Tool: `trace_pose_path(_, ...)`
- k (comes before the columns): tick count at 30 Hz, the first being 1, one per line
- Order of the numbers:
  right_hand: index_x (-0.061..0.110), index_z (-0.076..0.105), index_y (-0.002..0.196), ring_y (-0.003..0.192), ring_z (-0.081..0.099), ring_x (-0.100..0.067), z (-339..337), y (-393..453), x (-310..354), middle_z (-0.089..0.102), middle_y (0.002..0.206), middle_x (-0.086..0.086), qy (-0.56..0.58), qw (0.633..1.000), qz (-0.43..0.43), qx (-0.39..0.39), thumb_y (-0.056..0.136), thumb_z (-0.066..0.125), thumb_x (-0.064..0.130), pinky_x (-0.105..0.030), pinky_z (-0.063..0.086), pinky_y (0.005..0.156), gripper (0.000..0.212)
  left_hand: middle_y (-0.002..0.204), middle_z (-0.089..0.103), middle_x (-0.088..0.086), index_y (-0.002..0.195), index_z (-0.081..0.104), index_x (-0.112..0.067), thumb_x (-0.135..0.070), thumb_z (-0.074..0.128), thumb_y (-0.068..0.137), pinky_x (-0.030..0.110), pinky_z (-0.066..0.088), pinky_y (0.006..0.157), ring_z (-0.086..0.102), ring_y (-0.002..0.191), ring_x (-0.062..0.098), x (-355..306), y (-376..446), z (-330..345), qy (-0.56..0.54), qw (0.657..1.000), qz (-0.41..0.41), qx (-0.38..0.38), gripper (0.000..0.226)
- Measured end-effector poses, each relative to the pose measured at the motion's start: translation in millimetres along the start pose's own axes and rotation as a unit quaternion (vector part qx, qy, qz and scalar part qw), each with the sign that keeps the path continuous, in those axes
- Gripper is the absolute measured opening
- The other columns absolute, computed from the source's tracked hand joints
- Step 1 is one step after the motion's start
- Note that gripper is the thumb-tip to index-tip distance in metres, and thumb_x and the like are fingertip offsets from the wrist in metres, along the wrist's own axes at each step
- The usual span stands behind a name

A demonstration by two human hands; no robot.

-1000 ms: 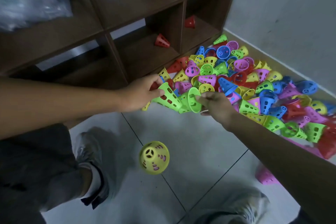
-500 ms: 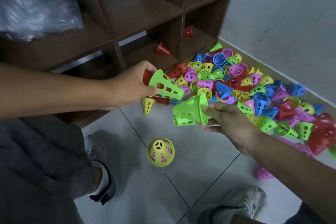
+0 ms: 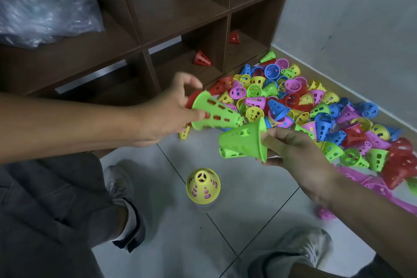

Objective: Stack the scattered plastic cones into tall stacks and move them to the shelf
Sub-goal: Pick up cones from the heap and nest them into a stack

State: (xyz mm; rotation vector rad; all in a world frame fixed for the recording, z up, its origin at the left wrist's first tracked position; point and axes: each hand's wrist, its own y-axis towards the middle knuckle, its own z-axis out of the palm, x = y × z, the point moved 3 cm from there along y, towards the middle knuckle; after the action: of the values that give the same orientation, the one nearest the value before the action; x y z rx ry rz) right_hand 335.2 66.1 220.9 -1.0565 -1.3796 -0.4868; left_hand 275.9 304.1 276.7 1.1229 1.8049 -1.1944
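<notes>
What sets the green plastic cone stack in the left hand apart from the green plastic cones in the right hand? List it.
The green plastic cone stack in the left hand points its narrow end right, toward the pile; the green plastic cones in the right hand point theirs left.
The left hand holds its stack near the wide rim with a red cone behind it; the right hand holds its cones at the rim, one tip poking out below.
Both are perforated, bright green, held off the floor.

The cones heaped beside the shelf are perforated plastic with a smooth, faintly shiny skin. The shelf is dark brown wood-look board, matt. On its left compartment lies a crinkled, glossy clear plastic bag. The floor below is smooth, slightly glossy pale tile.
</notes>
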Motion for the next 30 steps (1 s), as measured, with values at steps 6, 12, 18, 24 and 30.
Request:
trace_pose_path(6, 0.012, 0.076, 0.101, 0.093, 0.072, -0.025, -1.6, 0.9, 6.7, 0.076, 0.100, -0.009, 0.011, 1.000, -0.014, 0.007, 0.100, 0.056, 0.021, -0.029, 0.058, 0.079, 0.022, 0.104, 0.078, 0.003, 0.132, 0.045, -0.028, -0.001, 0.068, 0.091, 0.049, 0.056, 0.094, 0.075, 0.097, 0.020, -0.4, -6.8, -1.3, -0.011, 0.998, 0.006, 0.060, 0.054)
trace_pose_path(12, 0.014, 0.080, 0.092, 0.083, 0.070, -0.016, 0.6, -1.7, 10.1, 0.077, 0.093, -0.006, 0.029, 0.997, -0.008, 0.070, 0.096, 0.063, 0.020, -0.026, 0.052, 0.077, 0.019, 0.106, 0.078, 0.005, 0.131, 0.060, -0.018, 0.007, 0.076, 0.080, 0.033, 0.061, 0.086, 0.075, 0.098, 0.019, 10.5, -15.6, 0.4, 0.011, 0.994, -0.006, 0.109, 0.059)
trace_pose_path(18, 0.009, 0.079, 0.100, 0.101, 0.070, -0.024, 7.5, -8.5, 8.7, 0.076, 0.106, -0.013, 0.078, 0.991, -0.007, 0.109, 0.084, 0.068, 0.029, -0.038, 0.050, 0.098, 0.028, 0.111, 0.076, 0.006, 0.124, 0.065, -0.015, 0.012, 0.080, 0.073, 0.027, 0.061, 0.082, 0.074, 0.100, 0.019, 9.9, -20.4, -1.0, 0.007, 0.995, 0.011, 0.097, 0.060)
trace_pose_path(24, 0.005, 0.074, 0.109, 0.098, 0.050, -0.033, 8.8, -7.0, 12.6, 0.050, 0.113, -0.048, 0.060, 0.986, -0.057, 0.144, 0.066, 0.083, 0.059, -0.051, 0.036, 0.088, 0.070, 0.110, 0.076, 0.005, 0.125, 0.064, -0.014, 0.009, 0.080, 0.073, 0.027, 0.057, 0.091, 0.072, 0.105, 0.018, 9.8, -25.1, 0.6, 0.015, 0.989, -0.021, 0.146, 0.058)
trace_pose_path(30, -0.004, 0.069, 0.116, 0.101, 0.060, -0.038, -5.9, -2.8, 12.1, 0.062, 0.119, -0.036, 0.091, 0.987, -0.016, 0.131, 0.083, 0.071, 0.025, -0.045, 0.052, 0.095, 0.045, 0.113, 0.075, 0.009, 0.121, 0.063, -0.002, 0.005, 0.069, 0.071, 0.027, 0.058, 0.088, 0.071, 0.107, 0.018, 15.1, -25.7, 4.3, -0.156, 0.966, -0.077, 0.190, 0.050)
